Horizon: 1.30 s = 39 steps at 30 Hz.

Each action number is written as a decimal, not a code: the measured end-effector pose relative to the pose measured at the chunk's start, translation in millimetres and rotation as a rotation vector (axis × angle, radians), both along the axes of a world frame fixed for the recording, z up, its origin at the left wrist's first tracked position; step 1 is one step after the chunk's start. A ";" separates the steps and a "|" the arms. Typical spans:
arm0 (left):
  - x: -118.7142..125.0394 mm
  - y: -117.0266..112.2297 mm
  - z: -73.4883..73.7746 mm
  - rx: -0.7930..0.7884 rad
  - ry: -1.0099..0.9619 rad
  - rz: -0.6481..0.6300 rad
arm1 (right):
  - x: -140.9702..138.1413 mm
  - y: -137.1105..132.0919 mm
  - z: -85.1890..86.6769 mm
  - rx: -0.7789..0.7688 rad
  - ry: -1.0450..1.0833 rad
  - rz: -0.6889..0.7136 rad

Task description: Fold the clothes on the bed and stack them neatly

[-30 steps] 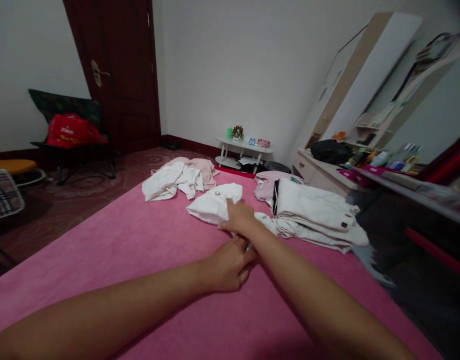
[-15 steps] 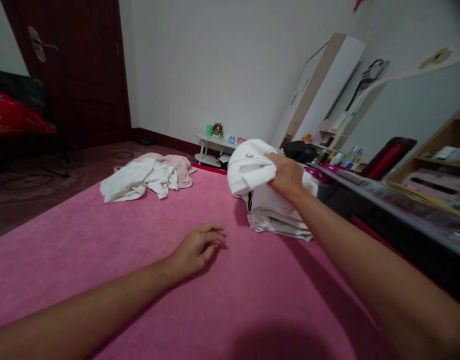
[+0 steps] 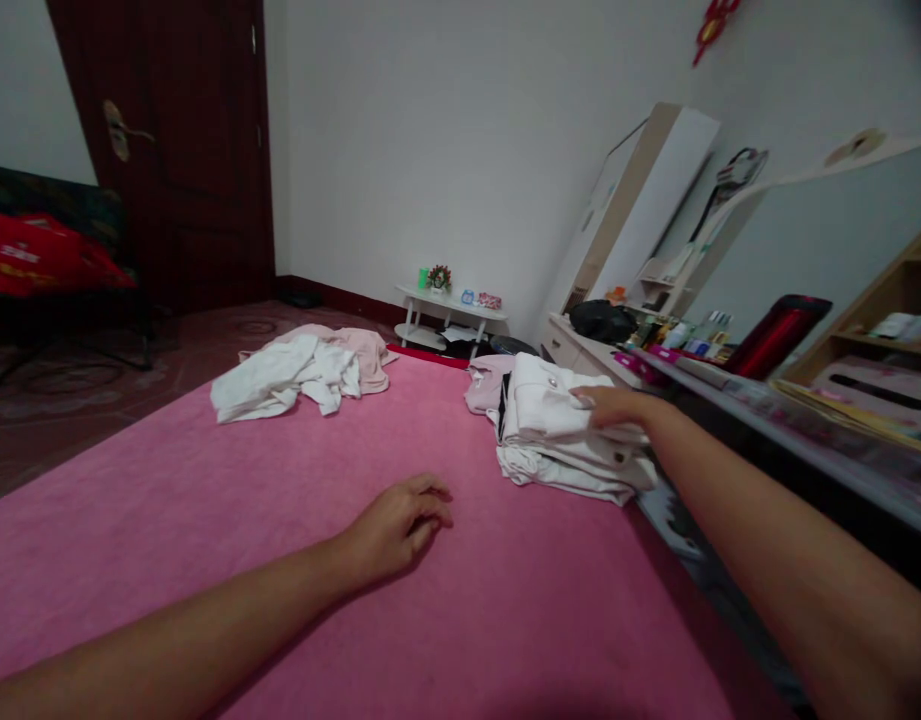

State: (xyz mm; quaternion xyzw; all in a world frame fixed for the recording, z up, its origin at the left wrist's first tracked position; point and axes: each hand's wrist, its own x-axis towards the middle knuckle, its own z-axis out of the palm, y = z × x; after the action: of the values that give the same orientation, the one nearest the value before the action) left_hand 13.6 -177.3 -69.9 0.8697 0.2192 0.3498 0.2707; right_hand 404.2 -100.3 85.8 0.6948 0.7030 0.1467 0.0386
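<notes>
My right hand (image 3: 614, 408) lies flat, fingers stretched out, on top of a stack of folded white clothes (image 3: 561, 440) at the right edge of the pink bed (image 3: 295, 520). The folded white garment with a metal button (image 3: 542, 398) is the top layer of that stack, under my fingers. My left hand (image 3: 400, 520) rests on the pink cover near the middle, fingers loosely curled, holding nothing. A folded pale pink garment (image 3: 486, 378) lies just behind the stack.
A loose heap of white and pale pink clothes (image 3: 302, 368) lies at the far end of the bed. Beyond it stand a small white table (image 3: 449, 305), a dark door (image 3: 182, 150), and a cluttered counter (image 3: 700, 360) along the right.
My right hand lifted the folded white garment from the middle of the bed, carried it right and set it down on the stack. My left hand let go and rests on the cover.
</notes>
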 end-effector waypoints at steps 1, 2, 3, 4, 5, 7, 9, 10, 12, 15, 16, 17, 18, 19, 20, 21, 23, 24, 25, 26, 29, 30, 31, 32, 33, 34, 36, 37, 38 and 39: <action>0.5 -0.7 0.3 0.001 -0.001 0.006 | -5.2 4.9 15.5 -0.103 0.145 0.032; 0.9 -1.1 0.7 0.005 -0.003 0.017 | -11.2 9.6 29.2 -0.118 0.307 0.089; 0.7 -0.8 1.3 0.012 -0.002 0.033 | -17.9 13.5 39.0 -0.055 0.449 0.115; -0.1 0.3 1.9 0.022 0.005 0.059 | -25.4 16.3 43.1 0.048 0.542 0.116; -1.9 2.6 2.4 0.041 0.021 0.099 | -33.5 17.5 40.6 0.189 0.576 0.104; -9.0 10.8 2.4 0.117 0.087 0.213 | -50.3 15.1 15.2 0.417 0.484 0.042; -20.1 23.0 0.3 0.206 0.210 0.344 | -64.3 9.4 -27.8 0.467 0.304 -0.024; -26.4 29.8 -1.4 0.226 0.286 0.410 | -69.2 7.2 -49.6 0.385 0.238 -0.071; -38.0 42.5 -5.5 0.186 0.441 0.511 | -75.7 6.8 -80.5 0.294 0.156 -0.140; -48.0 53.9 -9.1 0.088 0.585 0.566 | -87.5 16.3 -76.4 0.103 0.121 -0.264; -49.0 55.1 -9.0 0.081 0.604 0.566 | -95.3 20.0 -65.0 0.064 0.102 -0.289; -49.3 55.2 -8.3 0.084 0.612 0.567 | -106.0 22.7 -52.5 0.059 0.077 -0.283; -49.1 54.4 -7.3 0.089 0.612 0.570 | -119.8 23.9 -41.8 0.094 0.054 -0.238; -48.9 53.1 -6.1 0.092 0.611 0.572 | -136.5 23.4 -35.3 0.153 0.047 -0.156; -49.0 51.7 -5.2 0.093 0.610 0.569 | -155.3 21.2 -34.6 0.217 0.061 -0.049; -49.3 50.4 -4.7 0.093 0.609 0.565 | -175.2 17.6 -40.4 0.264 0.106 0.066; -50.9 49.4 -5.5 0.099 0.599 0.557 | -213.8 8.5 -68.9 0.229 0.228 0.197; -52.0 50.0 -6.4 0.106 0.588 0.557 | -230.1 4.2 -88.4 0.159 0.272 0.224; -53.3 51.5 -7.3 0.118 0.573 0.555 | -243.6 0.6 -108.5 0.090 0.304 0.230; -54.8 54.1 -7.8 0.134 0.553 0.547 | -253.9 -2.1 -127.2 0.036 0.331 0.207; -63.6 68.5 -4.2 0.160 0.463 0.500 | -266.4 -4.4 -162.6 -0.003 0.393 0.130; -69.3 75.5 -1.3 0.161 0.416 0.521 | -266.0 -3.9 -166.8 0.001 0.408 0.126; -77.1 83.4 2.1 0.168 0.362 0.579 | -264.3 -3.1 -168.2 0.006 0.422 0.135; -87.3 91.8 5.4 0.186 0.310 0.671 | -261.9 -2.2 -167.7 0.012 0.437 0.146; -99.8 100.5 8.2 0.214 0.262 0.788 | -259.5 -1.5 -166.3 0.017 0.455 0.160; -114.4 108.9 10.1 0.252 0.229 0.914 | -257.3 -1.1 -164.7 0.022 0.473 0.170; -147.3 123.9 10.7 0.277 0.219 1.130 | -254.5 -0.8 -162.6 0.031 0.503 0.173; -163.9 130.1 9.5 0.243 0.227 1.218 | -254.1 -0.9 -162.3 0.036 0.512 0.171; -179.4 135.3 7.6 0.178 0.234 1.299 | -254.1 -1.0 -162.4 0.040 0.516 0.172; -193.0 139.4 5.6 0.113 0.241 1.349 | -254.4 -1.2 -162.7 0.046 0.518 0.174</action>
State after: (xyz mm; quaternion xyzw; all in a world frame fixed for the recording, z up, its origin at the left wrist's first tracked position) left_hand -179.4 -37.9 -64.3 0.5887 0.7226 0.3537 -0.0784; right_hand 149.8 -101.5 -76.8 0.6469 0.7429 -0.0173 -0.1712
